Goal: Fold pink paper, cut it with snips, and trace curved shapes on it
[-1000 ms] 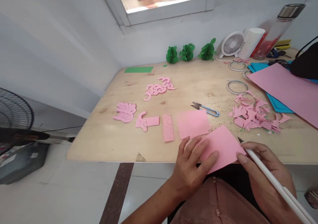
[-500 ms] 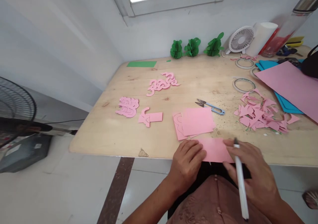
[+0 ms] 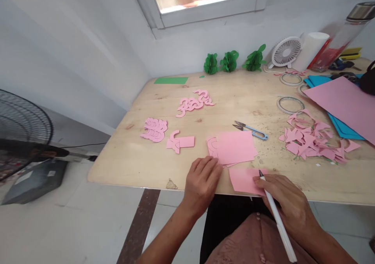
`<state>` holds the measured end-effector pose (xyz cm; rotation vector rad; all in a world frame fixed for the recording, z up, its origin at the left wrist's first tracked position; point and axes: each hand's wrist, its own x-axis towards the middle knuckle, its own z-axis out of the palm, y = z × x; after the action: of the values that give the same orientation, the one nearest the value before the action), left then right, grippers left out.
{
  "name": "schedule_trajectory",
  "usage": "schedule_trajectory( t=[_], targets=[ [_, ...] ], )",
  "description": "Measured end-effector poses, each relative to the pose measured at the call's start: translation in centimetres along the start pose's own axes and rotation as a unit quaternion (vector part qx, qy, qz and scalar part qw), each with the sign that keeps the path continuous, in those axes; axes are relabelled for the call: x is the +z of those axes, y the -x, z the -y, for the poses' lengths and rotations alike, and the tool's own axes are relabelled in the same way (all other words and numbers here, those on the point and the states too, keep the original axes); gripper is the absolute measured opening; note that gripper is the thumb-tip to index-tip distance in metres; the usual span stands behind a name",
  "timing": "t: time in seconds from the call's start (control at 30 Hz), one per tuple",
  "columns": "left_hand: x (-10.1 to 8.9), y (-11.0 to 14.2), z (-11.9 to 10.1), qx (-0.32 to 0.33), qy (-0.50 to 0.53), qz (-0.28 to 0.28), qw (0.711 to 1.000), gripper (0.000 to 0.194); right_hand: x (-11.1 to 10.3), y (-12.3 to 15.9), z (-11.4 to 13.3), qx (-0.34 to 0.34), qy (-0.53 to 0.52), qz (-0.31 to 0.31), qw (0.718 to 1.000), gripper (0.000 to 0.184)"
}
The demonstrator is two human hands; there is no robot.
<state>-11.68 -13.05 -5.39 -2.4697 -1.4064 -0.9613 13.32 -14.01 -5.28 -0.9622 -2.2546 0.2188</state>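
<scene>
My right hand (image 3: 285, 199) grips a white pen (image 3: 277, 215) with a dark tip, its fingers at the right end of a small pink paper piece (image 3: 244, 180) by the table's front edge. My left hand (image 3: 203, 182) lies palm down on the wood left of that piece. Its fingertips reach the lower end of a pink sheet with drawn curves (image 3: 211, 145), partly hidden by the hand; whether they press on it I cannot tell. Beside that sheet lies a stack of pink paper squares (image 3: 236, 147). Behind the stack are blue-handled thread snips (image 3: 253, 132), blades apart.
Pink scraps (image 3: 313, 141) are heaped at right, near tape rolls (image 3: 291, 104) and large pink sheets (image 3: 345, 104) over blue ones. Cut pink shapes (image 3: 193, 103) lie at left centre. Green paper figures (image 3: 229, 62) and a small white fan (image 3: 286, 52) stand by the wall.
My left hand has left the small pink piece and shifted left to the drawn sheet. My right hand has moved slightly left with the pen, whose tip is now over the piece.
</scene>
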Motion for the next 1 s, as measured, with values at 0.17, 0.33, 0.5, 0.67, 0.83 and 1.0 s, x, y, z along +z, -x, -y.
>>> schedule_trajectory(
  t=[0.17,0.33,0.5,0.67,0.83,1.0],
  targets=[
    [0.3,-0.4,2.5,0.032,-0.057,0.026,0.998,0.019,0.2,-0.4,0.5,0.0,-0.012,0.008,1.0,0.034],
    [0.6,-1.0,5.2,0.024,-0.076,0.049,0.996,0.022,0.6,-0.9,0.9,0.0,-0.017,0.016,1.0,0.032],
    [-0.1,-1.4,5.4,-0.01,-0.045,0.025,0.999,0.022,0.9,-1.5,1.0,-0.007,-0.003,0.029,1.0,0.028],
    [-2.8,-1.0,1.1,-0.034,0.145,0.092,0.985,0.043,1.0,-1.7,1.0,-0.012,0.006,0.044,0.999,0.024],
    [-2.8,-0.2,-1.8,-0.046,0.214,0.142,0.965,0.035,1.1,-1.4,0.8,-0.021,0.01,0.05,0.998,0.022],
    [-1.1,0.4,-2.2,-0.065,0.217,0.064,0.972,0.018,1.0,-1.1,0.5,-0.014,-0.011,0.056,0.998,0.025]
  ],
)
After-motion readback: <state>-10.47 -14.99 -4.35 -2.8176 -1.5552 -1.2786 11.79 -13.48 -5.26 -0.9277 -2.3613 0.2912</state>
